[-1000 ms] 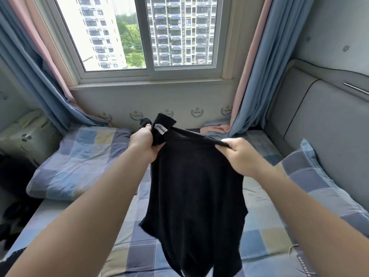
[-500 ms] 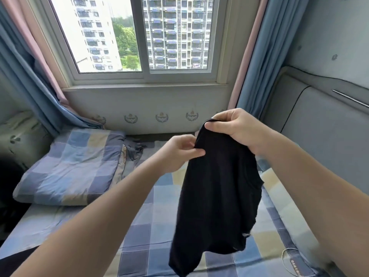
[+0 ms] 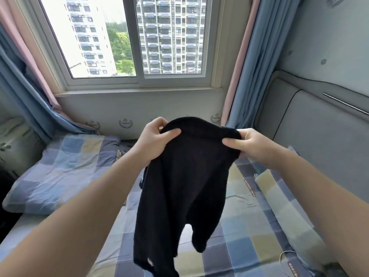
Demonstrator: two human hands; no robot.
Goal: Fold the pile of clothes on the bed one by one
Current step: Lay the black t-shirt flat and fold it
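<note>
Black shirt [image 3: 185, 176] hangs in the air over the checked bed [image 3: 249, 232]. The left hand [image 3: 154, 140] grips its top edge on one side, thumb in front. The right hand [image 3: 250, 145] grips the other side. A checked pillow [image 3: 60, 168] lies by the window [image 3: 137, 37].

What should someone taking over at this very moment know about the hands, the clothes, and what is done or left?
Left hand: grips the top edge of the black garment, left end.
Right hand: grips the same edge, right end.
Garment: held up in the air over the checked bed, hanging loose, not folded.
Done: garment is in hand.
Left: fold it. No pile or folded clothes are in view, so the remaining count cannot be told.
</note>
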